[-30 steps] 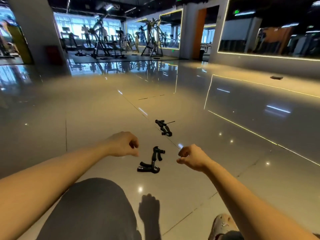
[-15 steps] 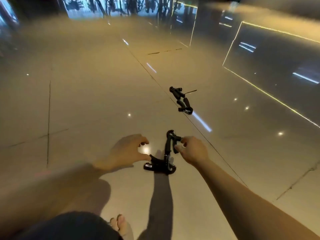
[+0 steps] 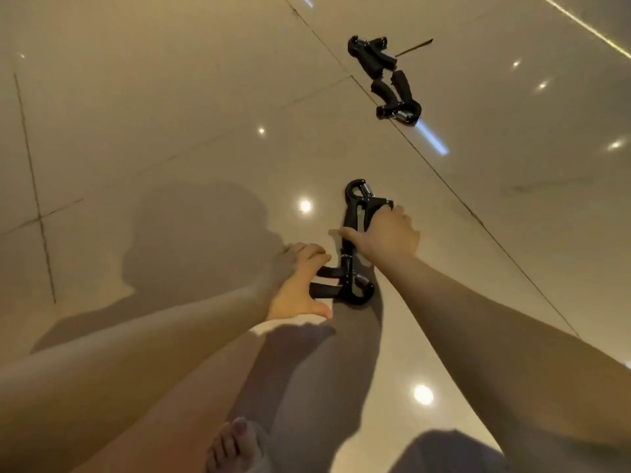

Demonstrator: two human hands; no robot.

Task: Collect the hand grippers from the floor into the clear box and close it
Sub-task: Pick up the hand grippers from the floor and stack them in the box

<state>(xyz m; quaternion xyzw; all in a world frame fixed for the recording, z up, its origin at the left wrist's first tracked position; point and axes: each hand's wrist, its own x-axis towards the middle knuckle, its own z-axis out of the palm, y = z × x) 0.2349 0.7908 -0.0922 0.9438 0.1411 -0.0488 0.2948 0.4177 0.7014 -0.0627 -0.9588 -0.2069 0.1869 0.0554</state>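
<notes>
Four black hand grippers lie on the glossy beige floor [image 3: 170, 97], in two pairs. At about 1 o'clock in the view, well apart from the hands, the first far gripper [image 3: 370, 58] and the second far gripper [image 3: 397, 97] lie end to end with their handles nearly touching. A thin dark stick [image 3: 415, 46] sits just beside the first one at its 3 o'clock.

Just right of centre lies the other pair, touching each other. The long gripper [image 3: 355, 213] points its spring end toward 12 o'clock. The right hand [image 3: 386, 237] lies over its handles, fingers curled over the far side and thumb stretched toward 9 o'clock, gripping it. The sideways gripper [image 3: 358, 288] lies at its 6 o'clock, handles pointing toward 9 o'clock. The left hand [image 3: 297, 285] brackets those handle ends with its fingers above and thumb below; I cannot tell whether it has closed on them.

A bare foot [image 3: 235, 445] shows at 6 o'clock.
</notes>
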